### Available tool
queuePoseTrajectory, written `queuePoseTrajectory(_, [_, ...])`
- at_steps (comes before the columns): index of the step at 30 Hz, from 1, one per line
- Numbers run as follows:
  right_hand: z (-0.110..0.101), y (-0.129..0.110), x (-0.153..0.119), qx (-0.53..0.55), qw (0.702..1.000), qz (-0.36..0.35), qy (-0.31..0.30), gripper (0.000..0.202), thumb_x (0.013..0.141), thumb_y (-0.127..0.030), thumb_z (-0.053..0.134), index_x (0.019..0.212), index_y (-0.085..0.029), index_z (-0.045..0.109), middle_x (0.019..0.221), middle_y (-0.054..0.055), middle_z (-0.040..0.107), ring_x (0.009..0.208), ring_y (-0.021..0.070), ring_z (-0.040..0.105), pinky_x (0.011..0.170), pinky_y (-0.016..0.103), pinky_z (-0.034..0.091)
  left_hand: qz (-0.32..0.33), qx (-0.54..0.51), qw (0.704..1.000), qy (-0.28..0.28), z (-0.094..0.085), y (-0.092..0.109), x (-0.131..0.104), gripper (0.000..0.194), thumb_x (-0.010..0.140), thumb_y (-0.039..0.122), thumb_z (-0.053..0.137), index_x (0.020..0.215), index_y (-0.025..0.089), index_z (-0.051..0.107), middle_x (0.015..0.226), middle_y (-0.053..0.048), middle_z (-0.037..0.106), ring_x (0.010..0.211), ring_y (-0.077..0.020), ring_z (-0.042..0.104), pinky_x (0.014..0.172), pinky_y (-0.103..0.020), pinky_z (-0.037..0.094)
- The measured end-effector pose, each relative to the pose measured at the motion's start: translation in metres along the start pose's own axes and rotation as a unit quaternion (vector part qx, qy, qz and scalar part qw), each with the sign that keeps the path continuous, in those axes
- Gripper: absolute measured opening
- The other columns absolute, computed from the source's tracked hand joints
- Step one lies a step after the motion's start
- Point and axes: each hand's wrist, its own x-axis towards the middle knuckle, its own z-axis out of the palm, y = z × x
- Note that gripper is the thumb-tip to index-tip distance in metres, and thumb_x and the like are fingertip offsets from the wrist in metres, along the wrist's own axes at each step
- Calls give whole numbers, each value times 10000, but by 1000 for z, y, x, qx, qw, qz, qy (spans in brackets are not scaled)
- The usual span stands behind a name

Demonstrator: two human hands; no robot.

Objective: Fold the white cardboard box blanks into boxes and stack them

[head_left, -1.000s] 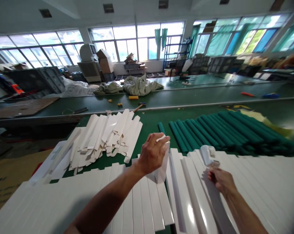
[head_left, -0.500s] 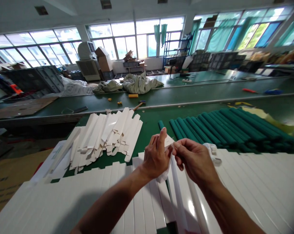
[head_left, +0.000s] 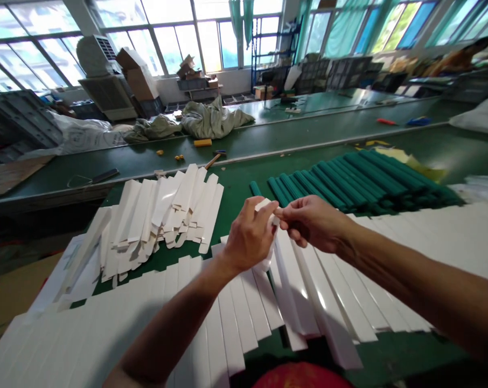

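Note:
Over the middle of the table, my left hand (head_left: 248,234) is closed around the end of a narrow white carton (head_left: 263,204). My fingers cover most of that end. On its right side, my right hand (head_left: 314,221) pinches thumb and finger together at the carton's edge, apparently on a flap, though the exact grip is hidden. Below both hands lie long white cartons (head_left: 228,318) side by side. Loose, unfolded white cartons (head_left: 175,207) are piled beyond my left hand. Dark green ribbed rolls (head_left: 361,180) are stacked beyond my right hand.
A hammer (head_left: 214,160) and a yellow block (head_left: 202,143) lie past the carton pile. Grey-green cloth sacks (head_left: 211,119) rest on the farther bench. A red-handled tool (head_left: 386,122) lies farther right. Something red (head_left: 300,375) shows at the bottom edge.
The view has tilted down and shifted right. Both hands stay together at the carton's end; my right forearm now reaches in from farther right. My left index finger has bent down over the carton.

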Motion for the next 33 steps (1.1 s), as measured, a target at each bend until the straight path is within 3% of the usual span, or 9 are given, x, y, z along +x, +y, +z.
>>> queuePoseTrajectory(6, [3,61,24,-97,975,-146,133,516,704,-637,686,627,-218,395,425,-64,433,336,75,359,334,201,255,-14,-71,997,-29,-9,-9,-2,410,876,189,502,1275,98,524,1289,-161,504,1241,-244,494,1059,-411,442])
queuePoseTrajectory(9, [7,104,44,-288,896,-247,231,426,714,-559,683,804,-189,494,682,16,577,594,148,533,515,247,396,-32,-59,998,-9,-8,-9,-2,392,916,275,503,1263,95,535,1279,-160,509,1236,-244,495,1060,-419,435])
queuePoseTrajectory(11, [9,125,55,-373,855,-285,218,505,695,-497,692,1011,-156,496,946,112,629,820,233,599,644,303,452,-39,-58,998,0,-5,-12,3,398,923,327,514,1248,99,547,1257,-152,518,1219,-241,504,1046,-421,447])
queuePoseTrajectory(14, [7,136,66,-416,861,-233,175,570,744,-456,626,1150,-115,417,1018,168,631,871,289,628,666,333,456,-68,-85,994,0,7,-26,9,445,959,395,462,1324,143,501,1329,-144,472,1228,-232,505,1007,-403,481])
queuePoseTrajectory(17, [-12,122,71,-439,857,-156,218,558,792,-471,580,1158,-91,396,948,170,649,846,317,646,642,332,441,-185,-56,981,-9,31,-47,-3,454,1018,327,275,1434,167,363,1420,-158,396,1191,-201,540,957,-377,516])
queuePoseTrajectory(20, [-39,107,76,-469,833,-105,274,570,813,-467,568,1181,-65,402,1000,210,651,903,340,649,669,335,440,-285,52,949,-127,67,-55,-44,444,993,224,267,1390,78,402,1326,-199,490,1186,-241,545,975,-446,500])
queuePoseTrajectory(23, [-53,116,84,-471,845,-40,250,503,819,-424,573,1153,-69,451,980,203,666,904,318,655,698,326,441,-260,51,936,-231,103,-45,-99,427,879,271,526,1277,120,551,1275,-165,581,1224,-321,523,1019,-562,446])
queuePoseTrajectory(26, [-45,148,95,-449,874,-12,185,404,814,-402,581,1073,-99,515,900,155,691,844,268,662,690,298,454,-220,47,920,-321,125,-36,-141,576,789,290,630,1352,235,522,1448,-123,485,1388,-413,333,1065,-716,287])
queuePoseTrajectory(33, [-15,190,110,-448,890,-10,83,321,786,-358,563,998,-118,578,939,146,699,882,253,667,753,293,482,-188,70,903,-380,117,-39,-160,657,870,369,511,1496,296,324,1532,-71,397,1459,-398,157,1097,-760,139])
